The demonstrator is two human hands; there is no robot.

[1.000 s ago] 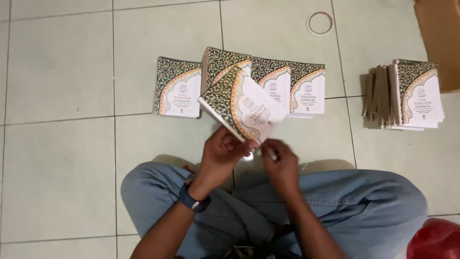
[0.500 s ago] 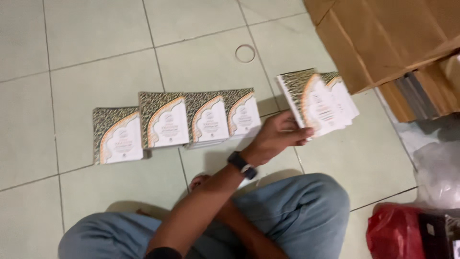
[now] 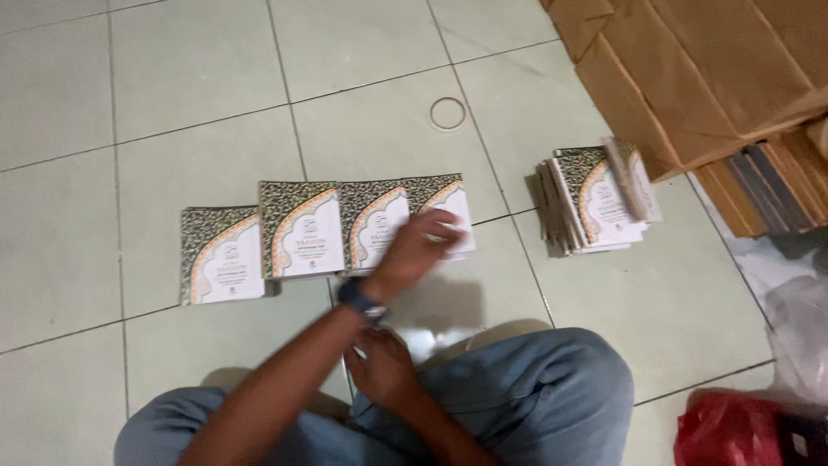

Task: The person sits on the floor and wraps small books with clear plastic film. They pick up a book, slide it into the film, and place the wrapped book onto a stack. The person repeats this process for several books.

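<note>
Head view: the left hand, blurred, fingers spread, holds nothing and rests over the row of patterned green-and-white paper booklets on the pale tiled floor. The right hand lies near the lap, below the left; its grip cannot be told. A stack of matching booklets sits well right of the left hand, beside brown cardboard sheets.

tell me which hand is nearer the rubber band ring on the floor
Left. The left hand rests over the row of booklets, just below the ring; the right hand stays back by the lap.
</note>
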